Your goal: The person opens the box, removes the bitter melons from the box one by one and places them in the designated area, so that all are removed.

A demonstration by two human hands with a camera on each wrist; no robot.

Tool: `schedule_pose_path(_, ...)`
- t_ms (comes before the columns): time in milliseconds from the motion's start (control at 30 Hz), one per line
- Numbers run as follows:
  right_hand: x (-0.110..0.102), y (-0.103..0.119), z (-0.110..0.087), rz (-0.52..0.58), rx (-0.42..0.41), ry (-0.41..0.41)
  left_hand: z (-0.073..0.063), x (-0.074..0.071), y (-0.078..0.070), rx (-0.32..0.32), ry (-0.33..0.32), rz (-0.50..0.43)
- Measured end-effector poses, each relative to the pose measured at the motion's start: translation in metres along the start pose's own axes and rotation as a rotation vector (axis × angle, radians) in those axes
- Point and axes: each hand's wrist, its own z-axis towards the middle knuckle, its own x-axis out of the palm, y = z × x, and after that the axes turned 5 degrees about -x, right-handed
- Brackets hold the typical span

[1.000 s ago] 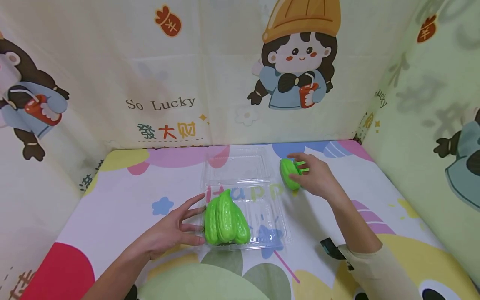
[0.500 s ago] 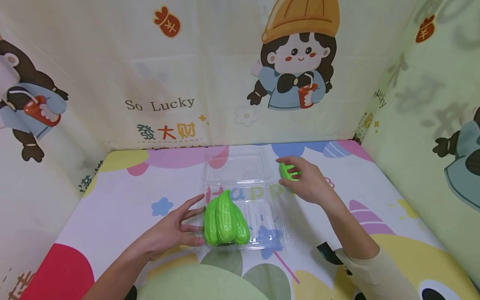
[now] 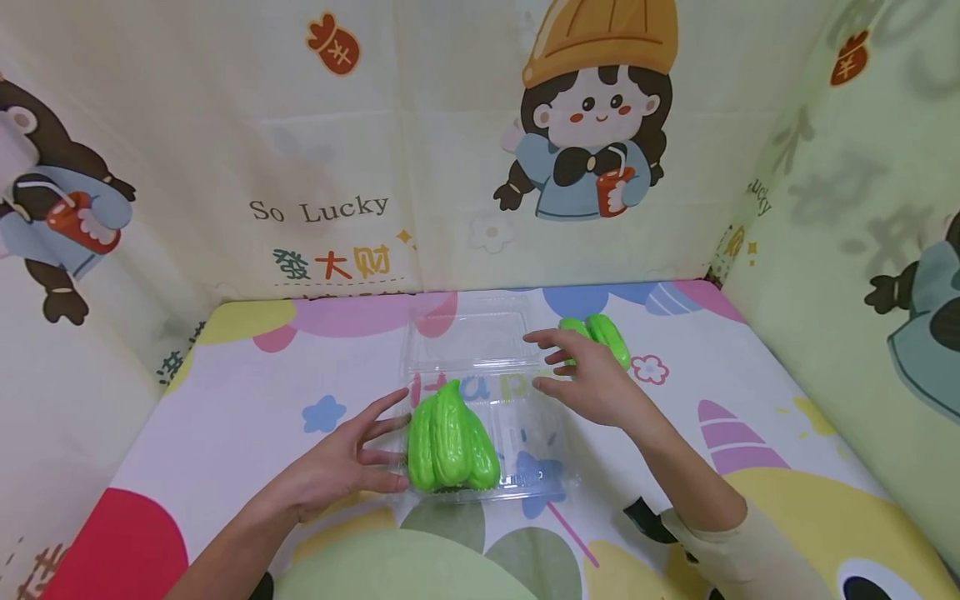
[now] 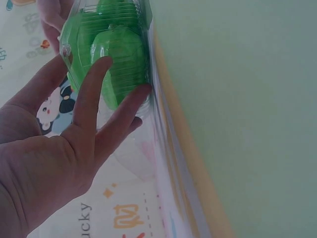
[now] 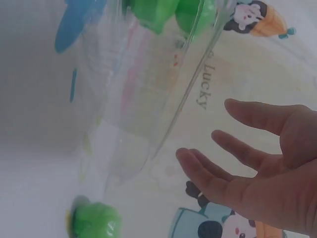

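A clear plastic clamshell box [image 3: 528,425] lies open on the table, its lid [image 3: 472,333] folded back toward the wall. Several glossy green, ribbed, pepper-like toy vegetables [image 3: 452,442] fill its left side. My left hand [image 3: 341,462] has its fingers spread against the box's left wall; the left wrist view shows the fingers [image 4: 88,96] along the clear side. My right hand [image 3: 592,383] hovers over the box's right edge, fingers extended and nothing held, as the right wrist view also shows. Behind it, two more green vegetables [image 3: 609,337] lie on the table, one partly hidden.
A printed cloth [image 3: 247,392] with colourful shapes covers the table. Patterned curtains [image 3: 450,167] stand close behind and at both sides. A dark strap end [image 3: 648,521] sticks out near the right sleeve [image 3: 742,550].
My right hand has moved left, away from the green vegetables at the back right, toward the box, uncovering them. My left hand and the vegetables in the box stay where they were.
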Motion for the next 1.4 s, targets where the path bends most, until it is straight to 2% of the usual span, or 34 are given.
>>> schedule_pose_path(333,0.021,0.017,-0.003,0.138,-0.085,0.114,-0.001,0.000,-0.001,0.002,-0.003,-0.006)
schedule_pose_path(767,0.042,0.044,-0.009,0.191,-0.144,0.279,0.001,0.001,0.000,-0.003,0.001,-0.019)
schedule_pose_path(1100,0.050,0.054,-0.006,0.157,-0.153,0.322,0.002,0.000,0.000,-0.012,0.002,-0.018)
schedule_pose_path(1400,0.055,0.055,-0.005,0.068,-0.174,0.358,0.001,-0.001,0.000,-0.011,0.006,-0.022)
